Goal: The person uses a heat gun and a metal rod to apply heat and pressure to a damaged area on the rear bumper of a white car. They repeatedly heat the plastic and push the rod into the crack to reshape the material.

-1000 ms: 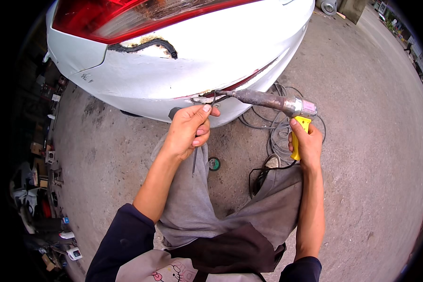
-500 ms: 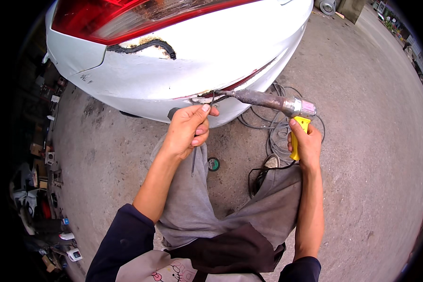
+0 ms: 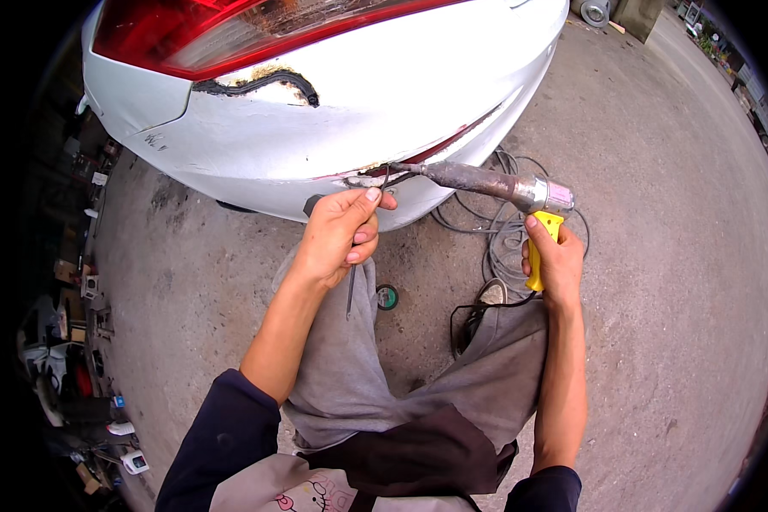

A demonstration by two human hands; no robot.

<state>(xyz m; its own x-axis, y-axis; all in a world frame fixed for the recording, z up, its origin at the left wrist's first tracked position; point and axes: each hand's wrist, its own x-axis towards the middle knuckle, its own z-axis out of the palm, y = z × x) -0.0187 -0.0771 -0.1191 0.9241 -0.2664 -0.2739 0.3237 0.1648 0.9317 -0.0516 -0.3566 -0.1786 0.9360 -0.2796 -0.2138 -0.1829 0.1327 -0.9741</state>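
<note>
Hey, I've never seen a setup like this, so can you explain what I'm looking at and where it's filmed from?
There's no robot here: these are a person's bare hands, seen by a wide fisheye camera worn on the head and looking down, so straight edges bend near the rim. The left hand holds a thin dark rod. The right hand holds a tool with a yellow handle and a metal barrel. Its nozzle points at the rod's upper end, beside a damaged spot on the white car bumper, below a red tail light. On the ground lie a looped cable and a small green-and-black disc.
</note>
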